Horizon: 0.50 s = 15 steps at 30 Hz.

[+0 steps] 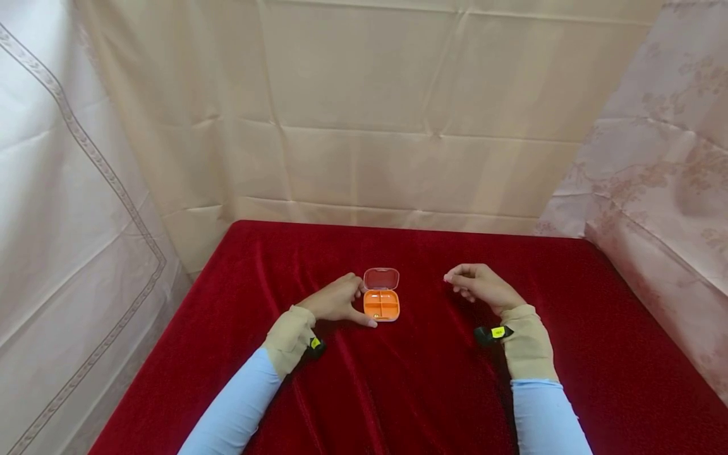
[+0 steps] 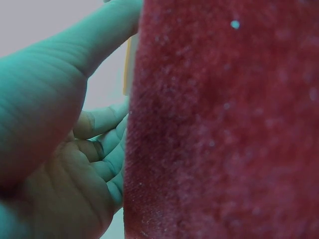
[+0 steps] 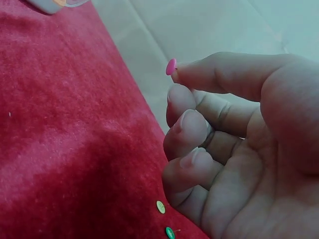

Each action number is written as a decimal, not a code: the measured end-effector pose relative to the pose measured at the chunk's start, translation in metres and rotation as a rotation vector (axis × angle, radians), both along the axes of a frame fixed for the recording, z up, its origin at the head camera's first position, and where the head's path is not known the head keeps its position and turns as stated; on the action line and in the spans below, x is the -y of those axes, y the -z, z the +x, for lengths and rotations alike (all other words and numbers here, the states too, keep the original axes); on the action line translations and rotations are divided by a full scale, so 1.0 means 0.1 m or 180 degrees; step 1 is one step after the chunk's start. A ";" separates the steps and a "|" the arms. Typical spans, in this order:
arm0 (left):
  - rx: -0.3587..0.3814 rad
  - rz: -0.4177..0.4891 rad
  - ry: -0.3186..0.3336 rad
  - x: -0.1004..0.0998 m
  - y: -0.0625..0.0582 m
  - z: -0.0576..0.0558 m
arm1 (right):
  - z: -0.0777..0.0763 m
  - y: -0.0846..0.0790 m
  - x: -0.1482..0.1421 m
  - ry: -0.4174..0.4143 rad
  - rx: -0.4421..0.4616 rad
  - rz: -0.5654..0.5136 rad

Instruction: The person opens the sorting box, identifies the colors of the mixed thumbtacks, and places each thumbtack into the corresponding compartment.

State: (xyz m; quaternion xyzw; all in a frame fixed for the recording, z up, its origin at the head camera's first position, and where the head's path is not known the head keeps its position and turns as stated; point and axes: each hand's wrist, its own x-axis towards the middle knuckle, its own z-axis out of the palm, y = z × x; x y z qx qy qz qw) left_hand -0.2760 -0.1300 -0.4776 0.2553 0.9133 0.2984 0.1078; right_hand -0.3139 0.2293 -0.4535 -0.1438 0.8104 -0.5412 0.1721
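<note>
An orange pill box (image 1: 382,306) with four compartments stands on the red cloth, its clear lid (image 1: 381,279) raised at the far side. A small yellowish bit shows in its near-left compartment. Along the box's left side, my left hand (image 1: 335,300) holds it, thumb at the near corner and fingers by the hinge. The left wrist view shows only a sliver of the box's orange edge (image 2: 126,67) between thumb and fingers. Off to the right, my right hand (image 1: 480,284) pinches a pink thumbtack (image 3: 171,66) above the cloth, its other fingers curled.
A yellow-green thumbtack (image 3: 160,207) and a green thumbtack (image 3: 170,232) lie on the cloth below my right hand in the right wrist view. Red velvet (image 1: 432,392) covers the table. Beige curtain fabric (image 1: 364,170) hangs behind it, with patterned cloths at both sides.
</note>
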 end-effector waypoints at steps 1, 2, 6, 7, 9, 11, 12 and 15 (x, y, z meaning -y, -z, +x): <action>0.0006 0.0007 -0.0003 0.00 0.00 0.00 | 0.00 0.00 0.01 0.0002 0.0002 -0.0002; 0.0007 0.0008 -0.0005 0.00 0.00 0.00 | 0.00 0.00 0.01 -0.0013 -0.0011 0.0013; 0.0009 0.0016 0.0001 -0.01 0.00 -0.01 | 0.00 -0.01 0.02 0.0017 0.0009 0.0018; 0.0004 0.0014 0.0006 -0.01 0.00 -0.01 | 0.00 -0.01 0.03 0.0012 0.0005 0.0028; -0.0004 0.0005 0.0013 -0.01 0.00 -0.01 | 0.00 -0.02 0.04 0.0009 0.0008 0.0038; -0.0001 0.0008 0.0012 0.00 0.00 -0.01 | -0.01 -0.03 0.06 -0.0014 -0.0007 0.0057; 0.0002 0.0010 0.0012 0.00 0.00 -0.01 | -0.01 -0.03 0.07 -0.0024 -0.0015 0.0065; 0.0019 0.0017 0.0010 0.00 0.00 -0.01 | -0.01 -0.04 0.09 -0.0040 -0.0034 0.0086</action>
